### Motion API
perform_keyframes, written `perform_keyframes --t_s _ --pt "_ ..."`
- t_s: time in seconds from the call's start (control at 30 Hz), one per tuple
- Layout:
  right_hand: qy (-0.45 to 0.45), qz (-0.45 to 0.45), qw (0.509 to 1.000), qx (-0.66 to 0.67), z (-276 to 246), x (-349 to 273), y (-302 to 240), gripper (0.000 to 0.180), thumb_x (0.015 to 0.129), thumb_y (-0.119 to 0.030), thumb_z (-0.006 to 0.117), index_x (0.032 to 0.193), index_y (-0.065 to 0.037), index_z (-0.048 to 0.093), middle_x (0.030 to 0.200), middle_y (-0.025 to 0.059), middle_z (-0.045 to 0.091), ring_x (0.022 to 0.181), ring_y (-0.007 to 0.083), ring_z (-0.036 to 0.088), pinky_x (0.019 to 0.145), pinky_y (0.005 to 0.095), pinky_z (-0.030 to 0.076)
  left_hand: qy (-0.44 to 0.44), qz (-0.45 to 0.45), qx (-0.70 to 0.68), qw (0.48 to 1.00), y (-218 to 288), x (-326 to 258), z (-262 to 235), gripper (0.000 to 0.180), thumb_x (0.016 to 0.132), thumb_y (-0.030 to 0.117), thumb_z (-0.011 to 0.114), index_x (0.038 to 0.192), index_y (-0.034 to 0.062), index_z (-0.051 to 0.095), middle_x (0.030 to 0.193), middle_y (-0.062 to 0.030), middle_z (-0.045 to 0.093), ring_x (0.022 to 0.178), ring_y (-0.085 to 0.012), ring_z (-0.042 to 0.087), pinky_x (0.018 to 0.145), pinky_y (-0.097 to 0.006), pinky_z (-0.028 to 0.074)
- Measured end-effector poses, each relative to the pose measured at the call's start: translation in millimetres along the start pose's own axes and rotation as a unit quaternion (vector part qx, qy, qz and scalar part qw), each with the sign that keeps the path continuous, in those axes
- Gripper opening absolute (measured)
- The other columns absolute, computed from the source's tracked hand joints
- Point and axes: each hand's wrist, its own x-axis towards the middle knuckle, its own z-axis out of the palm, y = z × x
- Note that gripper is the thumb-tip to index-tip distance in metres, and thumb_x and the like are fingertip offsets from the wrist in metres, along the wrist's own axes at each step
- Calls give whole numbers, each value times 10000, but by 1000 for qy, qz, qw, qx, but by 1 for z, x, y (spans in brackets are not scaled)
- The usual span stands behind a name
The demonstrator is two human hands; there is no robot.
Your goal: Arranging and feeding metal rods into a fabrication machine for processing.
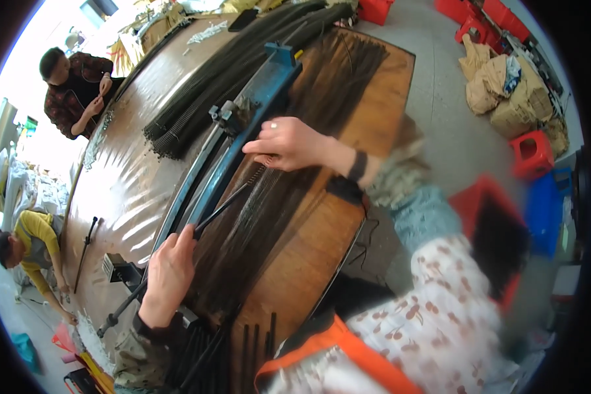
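My left hand (169, 274) is closed round a long black tube (222, 203), which slants up to the right and also sticks out below the hand. Out of the tube's upper end runs a thin dark coil spring (257, 175). The fingers of my right hand (289, 144) are bent together at the spring's upper end, and seem to pinch it. Beside both hands lies a long blue metal rail fixture (226, 167) with a clamp-like metal block (233, 115) on it. Beneath my hands spreads a dark bundle of long thin springs (236, 253).
Another spring bundle (210, 92) lies beyond the rail on the table (331, 253). Several black tubes (246, 348) stand at the near edge. Two people, one in dark clothes (79, 92) and one in yellow (36, 230), work along the left side. Red stools (530, 154) and paper sacks (519, 98) are at right.
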Motion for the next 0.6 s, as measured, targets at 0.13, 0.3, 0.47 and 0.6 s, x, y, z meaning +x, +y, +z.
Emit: perform_keyframes --t_s 0.13,0.3,0.47,0.6 --pt "26 272 959 -75 7 -32 9 235 777 -170 735 1007 -165 689 724 12 577 751 234 608 714 355 513 32 -6 13 999 -8 -15 -8 288 933 88 615 1220 92 607 811 -173 587 741 -413 623 632 -492 506" --pt "-33 10 998 -58 17 -2 -51 316 860 -276 738 1127 -115 688 709 20 565 700 222 594 812 351 492 24 -5 10 1000 -24 -27 -8 324 921 57 622 1244 78 617 833 -181 584 741 -391 613 646 -468 493" --pt "-103 247 913 307 15 3 -88 254 944 -313 682 1035 -79 721 801 67 666 744 236 611 730 365 513 62 -22 34 997 -40 -73 -24 350 899 13 634 1245 63 629 810 -174 556 731 -362 597 644 -456 476" --pt "19 141 940 310 37 35 -131 201 923 -272 709 972 -82 753 796 52 677 814 231 615 760 355 501 66 -14 -9 998 -17 -80 -30 358 886 1 644 1237 72 640 797 -171 534 733 -347 586 648 -444 472"
